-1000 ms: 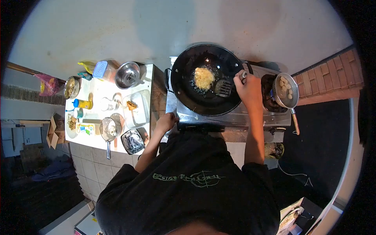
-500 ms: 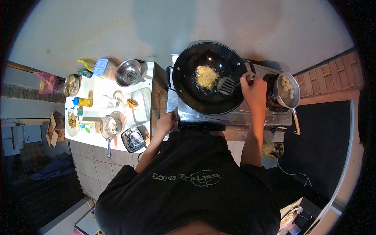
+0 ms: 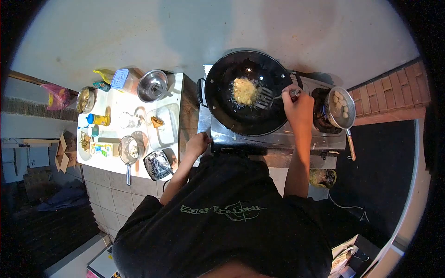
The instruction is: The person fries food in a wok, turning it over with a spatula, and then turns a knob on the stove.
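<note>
My right hand (image 3: 299, 105) is closed round the handle of a slotted spatula (image 3: 265, 97). Its slotted head lies in a large black wok (image 3: 232, 121), touching the right side of a golden, battered piece of food (image 3: 244, 91). Bubbling oil surrounds the food. The wok stands on a metal gas stove (image 3: 236, 139). Down at the stove's front left corner, my left hand (image 3: 198, 144) has its fingers curled against the edge; the fingertips are partly hidden.
Right of the wok, a small pan (image 3: 348, 119) with several pale pieces sits on another burner, its handle pointing toward me. On the left, a white table (image 3: 104, 134) carries a steel bowl (image 3: 152, 86), a clear tray (image 3: 169, 134), a strainer (image 3: 132, 149) and a black square dish (image 3: 158, 165).
The spatula head has moved left and slightly up, from beside the food to against its edge. My right hand has turned a little; my left hand stays in place.
</note>
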The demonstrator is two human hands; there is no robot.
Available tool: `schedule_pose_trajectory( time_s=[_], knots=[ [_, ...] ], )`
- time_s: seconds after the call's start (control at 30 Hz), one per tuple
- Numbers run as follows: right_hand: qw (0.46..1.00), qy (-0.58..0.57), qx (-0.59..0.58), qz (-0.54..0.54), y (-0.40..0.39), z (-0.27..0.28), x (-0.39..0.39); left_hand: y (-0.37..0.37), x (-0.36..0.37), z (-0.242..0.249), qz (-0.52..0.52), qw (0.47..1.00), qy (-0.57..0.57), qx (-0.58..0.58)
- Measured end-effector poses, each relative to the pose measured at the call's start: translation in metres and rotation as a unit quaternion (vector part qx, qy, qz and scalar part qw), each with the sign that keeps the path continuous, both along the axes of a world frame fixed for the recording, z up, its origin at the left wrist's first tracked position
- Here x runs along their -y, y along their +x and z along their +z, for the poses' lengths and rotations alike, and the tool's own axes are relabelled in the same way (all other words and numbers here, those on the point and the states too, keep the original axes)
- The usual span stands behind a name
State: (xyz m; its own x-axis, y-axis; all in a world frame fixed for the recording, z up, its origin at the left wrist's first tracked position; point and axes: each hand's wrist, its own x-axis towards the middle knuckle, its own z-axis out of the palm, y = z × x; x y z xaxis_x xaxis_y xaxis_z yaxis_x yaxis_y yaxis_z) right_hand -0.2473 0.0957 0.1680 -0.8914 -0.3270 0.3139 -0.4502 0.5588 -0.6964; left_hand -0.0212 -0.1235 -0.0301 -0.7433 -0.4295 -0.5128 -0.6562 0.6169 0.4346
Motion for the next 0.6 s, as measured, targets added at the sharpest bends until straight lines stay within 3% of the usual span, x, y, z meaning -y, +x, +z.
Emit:
schedule_pose_trajectory(
  time_s=[0.07,0.13,0.33,0.6],
  knots=[
    [1.0,-0.015,0.022,-0.014,0.0,0.001,-0.001,0.002,0.0,-0.003,-0.002,0.999,-0.01,-0.049],
    [0.998,0.054,-0.034,-0.011,-0.005,-0.007,-0.003,0.002,0.002,-0.01,-0.006,0.999,-0.009,-0.042],
    [1.0,-0.004,-0.003,0.005,-0.001,0.0,0.002,-0.001,0.001,0.001,-0.003,1.0,0.007,-0.003],
    [0.999,0.03,-0.01,-0.005,-0.004,-0.008,0.003,0.001,0.003,-0.002,-0.001,1.0,0.012,-0.02]
  ],
)
